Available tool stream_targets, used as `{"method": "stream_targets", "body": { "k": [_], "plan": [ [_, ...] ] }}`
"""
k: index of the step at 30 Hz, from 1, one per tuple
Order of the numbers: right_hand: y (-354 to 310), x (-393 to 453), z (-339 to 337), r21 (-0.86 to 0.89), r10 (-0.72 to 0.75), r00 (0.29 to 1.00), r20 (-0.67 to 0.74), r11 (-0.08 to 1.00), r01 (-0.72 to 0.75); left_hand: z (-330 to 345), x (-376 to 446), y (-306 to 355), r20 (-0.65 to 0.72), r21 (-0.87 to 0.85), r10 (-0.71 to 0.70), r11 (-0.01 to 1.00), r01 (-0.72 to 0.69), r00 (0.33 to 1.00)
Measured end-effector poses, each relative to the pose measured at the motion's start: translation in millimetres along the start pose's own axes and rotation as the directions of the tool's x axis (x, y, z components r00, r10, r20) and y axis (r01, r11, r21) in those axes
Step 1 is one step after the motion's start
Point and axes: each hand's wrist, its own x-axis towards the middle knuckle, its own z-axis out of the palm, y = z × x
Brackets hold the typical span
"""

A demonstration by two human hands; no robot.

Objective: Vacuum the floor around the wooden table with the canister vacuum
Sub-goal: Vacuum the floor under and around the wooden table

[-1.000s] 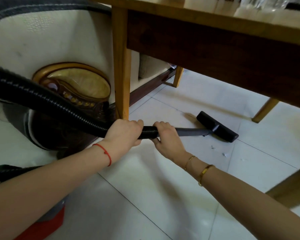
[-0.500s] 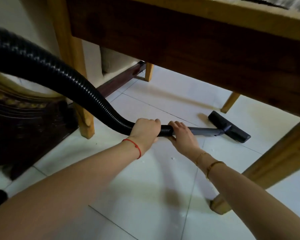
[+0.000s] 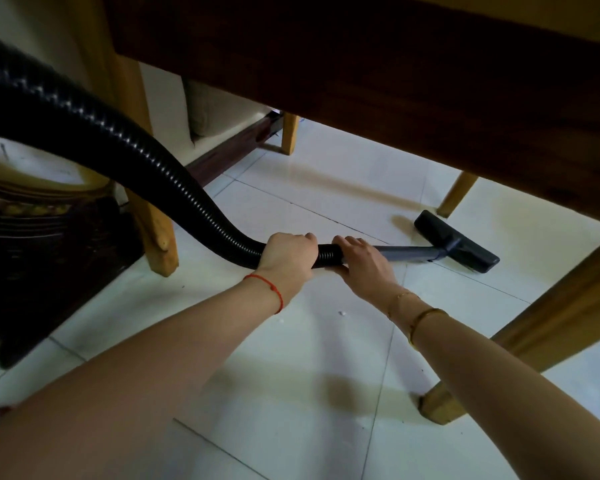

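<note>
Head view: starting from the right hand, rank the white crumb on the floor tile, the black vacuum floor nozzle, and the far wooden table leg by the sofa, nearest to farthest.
From the right hand:
1. White crumb, on the tile just below the wrist.
2. Black vacuum floor nozzle, at the wand's end, under the table.
3. Far wooden table leg, back beside the sofa base.

home; tiled floor (image 3: 291,393), wooden table (image 3: 395,81)

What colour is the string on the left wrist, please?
Red, a thin string beside the left hand; seen in the head view.
</note>
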Motion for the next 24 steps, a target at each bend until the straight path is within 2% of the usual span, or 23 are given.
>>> {"method": "stream_targets", "body": {
  "k": [3, 8, 14, 19, 24],
  "plan": [
    [-29, -2, 4, 0.009, -0.034, 0.999, -0.031, 0.999, 0.035, 0, -28, -23, -0.055, 0.042, 0.001, 0.999, 0.001, 0.998],
    [-88, -8, 7, 0.037, -0.167, 0.984, -0.06, 0.985, 0.17, -9, -77, -61, 0.028, 0.073, -0.073, 0.995, 0.07, 0.997],
    [-145, -10, 6, 0.088, -0.292, 0.951, -0.102, 0.949, 0.301, -20, -129, -97, -0.011, 0.177, -0.12, 0.977, 0.12, 0.993],
    [-168, -7, 5, 0.073, -0.355, 0.928, -0.112, 0.929, 0.364, -23, -149, -111, -0.01, 0.189, -0.17, 0.967, 0.169, 0.985],
    [-157, 0, 9, 0.02, -0.391, 0.918, -0.069, 0.919, 0.394, -16, -144, -105, -0.019, 0.181, -0.21, 0.961, 0.21, 0.978]
  ]
}}
